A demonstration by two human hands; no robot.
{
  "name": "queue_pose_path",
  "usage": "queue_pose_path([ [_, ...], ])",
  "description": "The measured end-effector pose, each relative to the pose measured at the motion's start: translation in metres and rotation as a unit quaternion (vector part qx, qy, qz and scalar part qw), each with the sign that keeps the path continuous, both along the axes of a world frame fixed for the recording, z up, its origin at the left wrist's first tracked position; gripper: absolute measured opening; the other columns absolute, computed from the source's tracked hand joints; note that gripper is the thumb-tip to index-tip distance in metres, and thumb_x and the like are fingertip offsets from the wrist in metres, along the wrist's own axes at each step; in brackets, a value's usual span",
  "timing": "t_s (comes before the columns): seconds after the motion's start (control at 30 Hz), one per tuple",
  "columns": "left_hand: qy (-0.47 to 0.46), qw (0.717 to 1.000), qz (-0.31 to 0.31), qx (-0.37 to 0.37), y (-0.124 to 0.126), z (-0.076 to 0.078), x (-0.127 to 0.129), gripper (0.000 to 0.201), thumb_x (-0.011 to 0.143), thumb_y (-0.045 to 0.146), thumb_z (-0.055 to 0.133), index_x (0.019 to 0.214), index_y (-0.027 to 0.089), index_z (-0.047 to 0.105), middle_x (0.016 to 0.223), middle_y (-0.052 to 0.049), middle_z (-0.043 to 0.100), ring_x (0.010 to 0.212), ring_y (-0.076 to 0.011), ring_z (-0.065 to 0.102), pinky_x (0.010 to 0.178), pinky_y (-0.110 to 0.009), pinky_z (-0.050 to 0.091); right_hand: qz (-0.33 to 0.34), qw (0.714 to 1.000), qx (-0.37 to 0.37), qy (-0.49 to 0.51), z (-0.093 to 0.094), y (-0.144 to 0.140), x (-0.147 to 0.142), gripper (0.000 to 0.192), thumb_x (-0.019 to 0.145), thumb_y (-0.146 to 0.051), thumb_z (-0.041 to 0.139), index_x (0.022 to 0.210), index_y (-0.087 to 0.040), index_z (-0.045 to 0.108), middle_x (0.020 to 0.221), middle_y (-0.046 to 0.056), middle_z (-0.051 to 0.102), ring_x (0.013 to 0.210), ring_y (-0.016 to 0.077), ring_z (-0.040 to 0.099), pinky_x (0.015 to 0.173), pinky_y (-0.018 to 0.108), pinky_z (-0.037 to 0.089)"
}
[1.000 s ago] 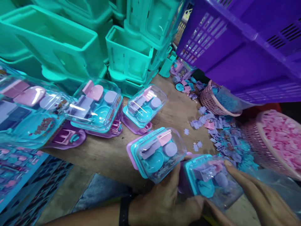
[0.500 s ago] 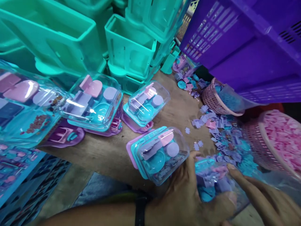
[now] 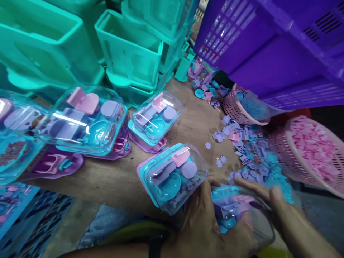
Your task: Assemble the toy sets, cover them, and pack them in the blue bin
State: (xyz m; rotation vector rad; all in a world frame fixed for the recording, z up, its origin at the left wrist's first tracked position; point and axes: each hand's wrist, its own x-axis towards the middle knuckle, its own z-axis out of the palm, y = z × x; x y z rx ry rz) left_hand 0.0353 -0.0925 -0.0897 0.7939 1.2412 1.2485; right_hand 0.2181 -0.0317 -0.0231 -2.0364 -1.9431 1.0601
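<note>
Two hands hold one clear toy pack (image 3: 236, 211) low over the worktop (image 3: 193, 125). Left hand (image 3: 212, 222) fingers wrap its near side; right hand (image 3: 271, 200) fingers press its far edge. Another toy box (image 3: 172, 175) sits just beside the left fingers.

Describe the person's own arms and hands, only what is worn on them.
Both hands are bare: no gloves, and no rings that can be made out. The left hand has a black band around the wrist, like a watch strap; its face is not visible. The left forearm is bare, no sleeve in view. The right hand and its forearm are also bare, with no band or sleeve visible.
</note>
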Motion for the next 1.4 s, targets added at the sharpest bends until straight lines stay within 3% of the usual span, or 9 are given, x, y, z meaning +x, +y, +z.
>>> queue_pose_path([
  [0.1,-0.002,1.000,-0.016,-0.006,-0.002,0.002,0.000,0.054,0.077,0.046,0.073,0.122,0.024,0.053,0.121,-0.013,0.063,0.124,-0.0361,0.056,0.114,-0.055,0.046,-0.171,0.952,-0.184,0.172,-0.006,0.012,-0.036,0.070,0.085,-0.081,0.047,0.103,-0.021,0.079,0.108,0.014,0.079,0.105,0.0354,0.074,0.091,0.049,0.061],
  [0.2,-0.009,0.999,-0.036,-0.004,-0.002,0.005,-0.002,0.054,0.080,0.046,0.073,0.124,0.023,0.054,0.126,-0.013,0.062,0.128,-0.0360,0.054,0.116,-0.057,0.043,-0.225,0.936,-0.169,0.213,-0.013,0.013,-0.052,0.050,0.080,-0.070,0.067,0.092,-0.022,0.078,0.106,0.009,0.079,0.106,0.0325,0.073,0.097,0.046,0.058],
  [0.53,-0.015,0.999,0.007,-0.045,0.003,0.006,0.008,0.042,0.085,0.051,0.066,0.114,0.024,0.054,0.120,-0.012,0.063,0.122,-0.0342,0.055,0.116,-0.058,0.041,-0.106,0.986,-0.109,0.065,-0.007,0.023,-0.052,0.046,0.076,-0.066,0.062,0.086,-0.024,0.076,0.100,0.007,0.079,0.102,0.0318,0.072,0.090,0.041,0.058],
  [0.67,-0.011,0.998,0.029,-0.049,0.005,0.005,0.009,0.033,0.084,0.048,0.064,0.104,0.024,0.054,0.113,-0.010,0.063,0.114,-0.0321,0.057,0.113,-0.059,0.042,-0.127,0.988,-0.087,0.026,-0.004,0.024,-0.063,0.048,0.066,-0.071,0.059,0.073,-0.025,0.073,0.086,0.008,0.077,0.085,0.0321,0.071,0.072,0.041,0.059],
  [0.77,-0.016,0.999,0.025,-0.045,0.005,0.002,0.008,0.035,0.083,0.050,0.065,0.104,0.024,0.053,0.113,-0.011,0.063,0.113,-0.0322,0.057,0.112,-0.059,0.043,-0.159,0.985,-0.063,0.029,-0.004,0.023,-0.064,0.047,0.061,-0.069,0.067,0.076,-0.025,0.075,0.096,0.008,0.078,0.097,0.0329,0.070,0.081,0.041,0.058],
  [0.9,-0.015,0.999,0.034,-0.030,0.001,-0.004,0.011,0.041,0.084,0.052,0.067,0.112,0.025,0.053,0.114,-0.011,0.063,0.120,-0.0325,0.055,0.112,-0.052,0.046,-0.234,0.934,-0.212,0.165,-0.006,0.022,-0.059,0.048,0.069,-0.070,0.071,0.081,-0.023,0.073,0.083,0.006,0.076,0.080,0.0293,0.072,0.076,0.041,0.058],
  [0.97,-0.011,0.999,0.033,-0.028,-0.002,-0.007,0.014,0.044,0.085,0.054,0.068,0.115,0.025,0.053,0.113,-0.011,0.063,0.122,-0.0330,0.055,0.110,-0.050,0.047,-0.233,0.921,-0.240,0.198,-0.009,0.024,-0.056,0.049,0.073,-0.071,0.069,0.079,-0.022,0.071,0.077,0.006,0.074,0.073,0.0275,0.071,0.073,0.040,0.058],
  [1.13,0.009,0.999,0.031,-0.034,-0.005,-0.011,0.020,0.042,0.086,0.054,0.065,0.115,0.025,0.055,0.117,-0.011,0.061,0.120,-0.0331,0.055,0.112,-0.054,0.045,-0.135,0.979,-0.114,0.099,-0.017,0.030,-0.046,0.055,0.078,-0.073,0.063,0.070,-0.020,0.072,0.075,0.007,0.073,0.078,0.0277,0.069,0.080,0.040,0.057],
  [1.4,-0.002,0.999,0.027,-0.032,0.000,-0.006,0.010,0.033,0.087,0.049,0.065,0.102,0.025,0.048,0.107,-0.007,0.062,0.110,-0.0275,0.059,0.100,-0.044,0.053,-0.067,0.996,-0.053,0.032,-0.012,0.039,-0.059,0.059,0.074,-0.077,0.052,0.057,-0.024,0.070,0.080,0.009,0.075,0.088,0.0303,0.068,0.087,0.043,0.053],
])
